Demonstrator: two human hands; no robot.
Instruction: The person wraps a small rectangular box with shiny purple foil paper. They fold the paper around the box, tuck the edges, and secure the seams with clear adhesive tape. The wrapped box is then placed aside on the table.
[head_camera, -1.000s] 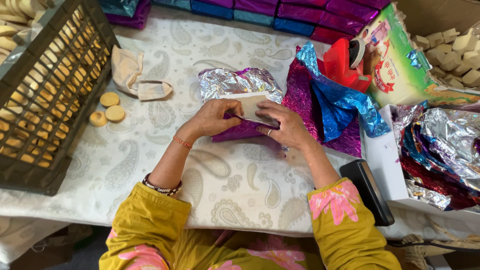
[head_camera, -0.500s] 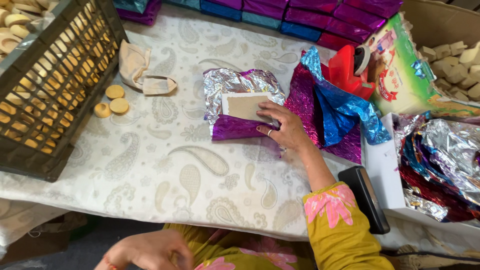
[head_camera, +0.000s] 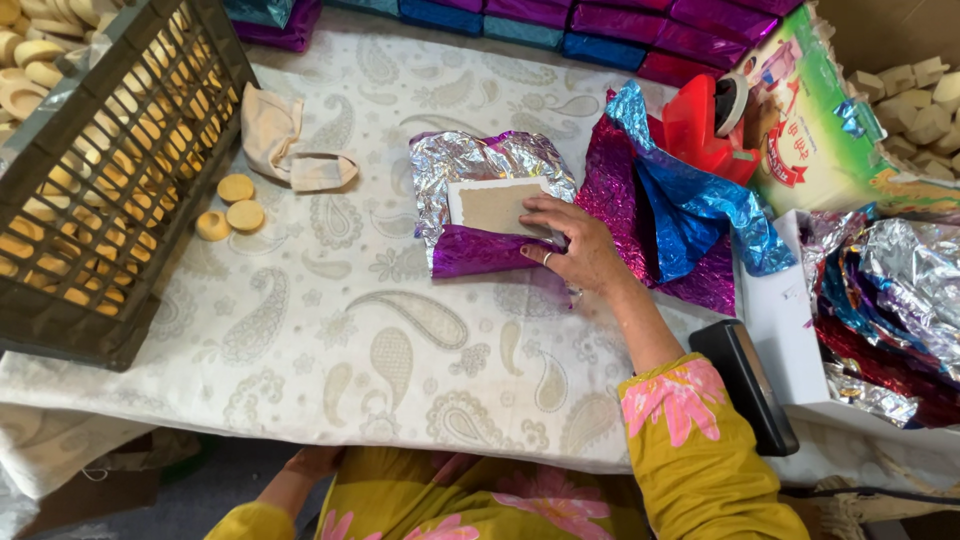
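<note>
One hand alone works on the cloth: the right hand (head_camera: 575, 245) lies flat, palm down, fingers spread narrowly and closed on nothing, pressing on the flat tan rectangular block (head_camera: 495, 207) and on the crinkled sheet of purple-and-silver foil (head_camera: 480, 175) beneath it; the press seems meant to pin block and foil so that neither slides on the white paisley-patterned tablecloth (head_camera: 330, 330); the foil's near edge is folded up, purple side out, against the block, which suggests the flat hand is holding that fold down. The block sits in the middle of the foil, silver side up around it, just beyond and to the left of the fingertips, which overlap its right corner; the wrist trails back towards the body. The left hand (head_camera: 315, 462) is down below the table edge near the lap, well apart from the foil; whether it grips anything I cannot tell.

Just right of the working hand lies a loose heap of magenta and blue foil sheets (head_camera: 670, 200), within easy reach; three small round tan discs (head_camera: 230, 205) and a crumpled cream cloth (head_camera: 285, 145) rest beside the dark plastic lattice crate (head_camera: 120, 200) at the left; a row of foil-wrapped purple and blue packets (head_camera: 560, 25) lines the far edge.
</note>
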